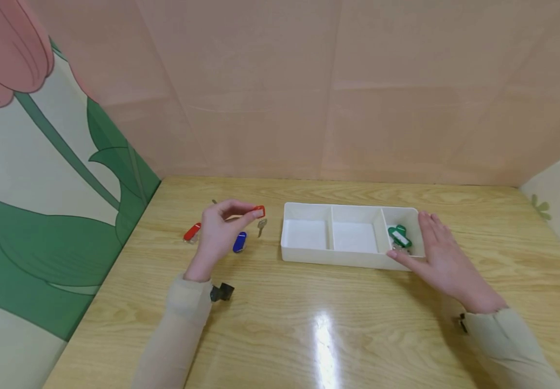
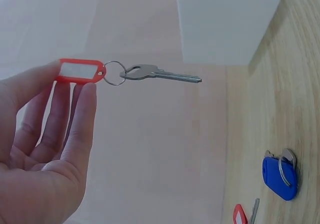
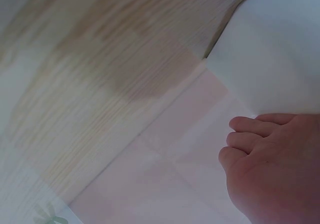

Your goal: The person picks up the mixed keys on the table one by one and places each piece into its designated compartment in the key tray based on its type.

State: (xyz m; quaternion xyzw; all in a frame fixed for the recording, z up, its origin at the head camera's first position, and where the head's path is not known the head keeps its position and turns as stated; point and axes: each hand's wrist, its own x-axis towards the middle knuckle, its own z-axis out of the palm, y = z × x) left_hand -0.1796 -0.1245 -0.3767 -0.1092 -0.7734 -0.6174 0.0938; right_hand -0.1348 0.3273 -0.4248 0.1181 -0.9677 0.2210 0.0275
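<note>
My left hand (image 1: 218,231) pinches a red key tag (image 1: 259,211) with a white label between thumb and fingers, above the table. From its ring hangs a silver key (image 2: 160,74), plain in the left wrist view. To the right stands a white three-compartment tray (image 1: 333,257). Green key tags (image 1: 399,236) lie in its right compartment. My right hand (image 1: 442,262) rests at the tray's right end, straight fingers along the end wall and thumb at the front rim. A blue key tag (image 1: 240,242) and another red key tag (image 1: 192,232) lie near my left hand.
The wooden table (image 1: 270,324) meets a pinkish cloth backdrop (image 1: 328,135) behind the tray. A wall with a painted flower (image 1: 56,129) borders the left side. Part of a small metal piece (image 1: 214,201) shows behind my left hand.
</note>
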